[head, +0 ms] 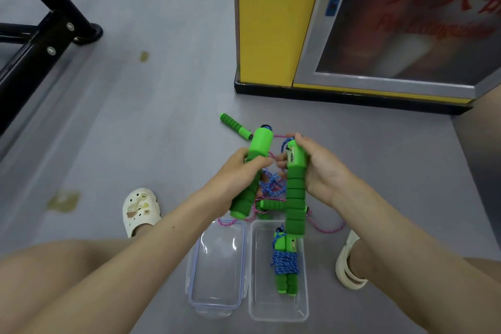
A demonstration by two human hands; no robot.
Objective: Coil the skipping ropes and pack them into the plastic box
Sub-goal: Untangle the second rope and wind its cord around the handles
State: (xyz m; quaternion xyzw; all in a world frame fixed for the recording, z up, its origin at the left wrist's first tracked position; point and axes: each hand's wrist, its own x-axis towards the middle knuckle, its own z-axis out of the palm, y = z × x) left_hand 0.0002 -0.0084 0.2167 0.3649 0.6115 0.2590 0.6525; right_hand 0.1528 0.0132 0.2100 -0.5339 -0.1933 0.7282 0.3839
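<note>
My left hand (241, 173) grips a green foam skipping-rope handle (256, 160) held upright. My right hand (320, 168) holds a second green handle (296, 192) beside it. A blue-and-white rope (271, 184) hangs tangled between the two handles. A clear plastic box (254, 279) stands open on the floor below, with one coiled rope bundle (285, 266) lying in it. Its lid (219, 304) lies to the left. Two more green handles, one (235, 125) on the floor behind my hands and one (273, 204) below them, lie with a pink rope (329, 229).
A yellow cabinet (268, 24) with a glass-fronted door stands at the back right. A black metal frame (40, 46) fills the upper left. My feet in white clogs, the left (139, 210) and the right (348, 263), flank the box on the grey floor.
</note>
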